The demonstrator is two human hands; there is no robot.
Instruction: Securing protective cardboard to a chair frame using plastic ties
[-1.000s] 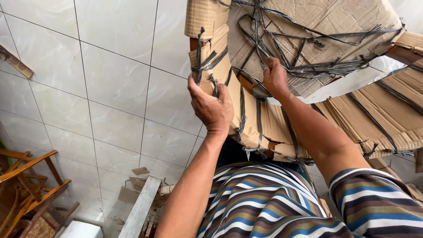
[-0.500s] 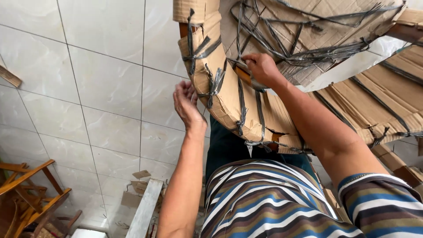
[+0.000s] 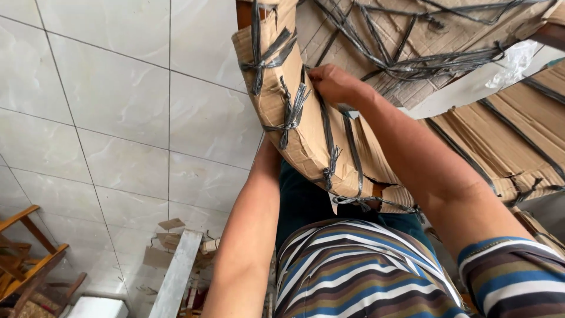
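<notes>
Above the person's lap, in the head camera's one view, a cardboard-wrapped piece (image 3: 306, 135) fills the upper middle of the picture. It is covered in brown corrugated cardboard, bent round a curved edge, and bound with dark grey straps (image 3: 289, 115) that are knotted and frayed in several places. A bit of brown wood shows at its top corner. The right hand (image 3: 335, 85) lies on the upper face of the wrapping, fingers curled together and pressing into the cardboard near a strap; whether they pinch the strap itself cannot be told. The left hand is hidden behind the near edge of the wrapping; only the left forearm (image 3: 250, 235) shows, running up under it, so its grip cannot be told.

The floor (image 3: 118, 100) is laid with large pale glossy tiles with thin dark joints. It takes up the whole left side of the picture.

More cardboard-wrapped pieces (image 3: 500, 135), strapped the same way, lie at the right edge, with a scrap of clear plastic film (image 3: 518, 62) between them. A wooden frame (image 3: 26, 259) stands at the lower left corner, and a pale plank (image 3: 176, 277) with cardboard scraps beside it lies near the bottom edge. The person's striped shirt (image 3: 365, 277) covers the lower right.
</notes>
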